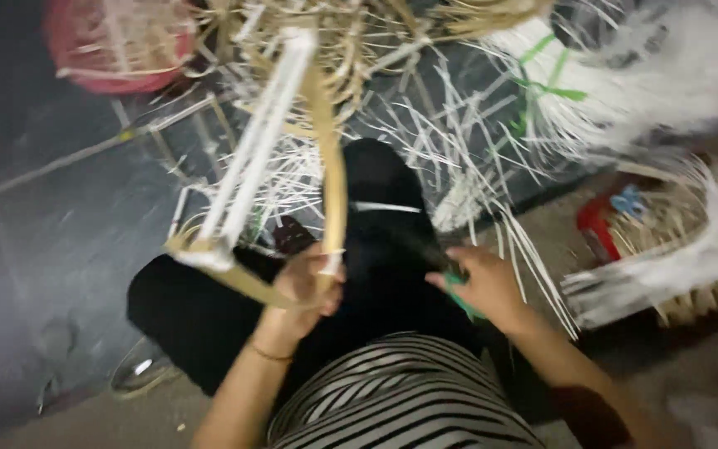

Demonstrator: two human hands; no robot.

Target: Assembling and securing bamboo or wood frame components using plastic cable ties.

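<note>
1. While I sit on the floor with my legs folded, my left hand is closed around the lower end of a woven cane frame; the fingers wrap a tan bent strip at its corner.
2. Frame position: it rises up and away from my left fingers, tilted, with pale white slats running along it and a tan curved rib beside them. Its far end is lost in a tangle of strips above.
3. My right hand is curled shut on a small green object; only a bit of green shows between the fingers, and I cannot tell what it is.
4. Hands are apart, with my black trouser leg between and beyond them.
5. Beyond my right fingers: loose white strips scattered over the dark floor, some reaching to just beside that hand.
6. Farther out to the right of my right fingers: a bundle of white strips and a small red item, blurred.
7. Far beyond my left fingers: a red basket, partly cut off.
8. Motion blur is heavy; finer detail unreadable.
</note>
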